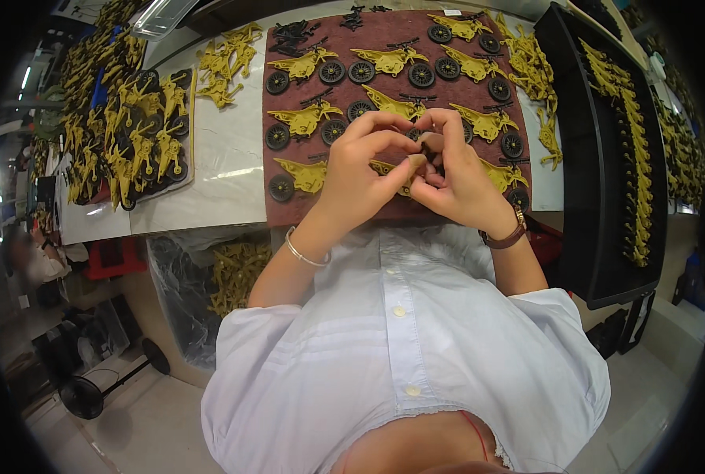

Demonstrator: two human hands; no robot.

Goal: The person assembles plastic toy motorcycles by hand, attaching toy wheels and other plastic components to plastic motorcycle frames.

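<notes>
My left hand (362, 167) and my right hand (461, 180) meet over the maroon cloth (338, 39). Fingertips of both hands are pinched around a small dark part (427, 148), mostly hidden by the fingers; its kind does not show. Several yellow toy motorcycles (301, 120) with black wheels lie in rows on the cloth, some partly covered by my hands. Handlebar-like black pieces (318, 96) sit at the tops of some of them.
Left on the white table (230, 186) are loose yellow parts (224, 63) and a heap of toy motorcycles (143, 146). More yellow parts (530, 59) lie at right, beside a black tray (586, 197) holding a yellow row. Black pieces (293, 38) sit at the cloth's far edge.
</notes>
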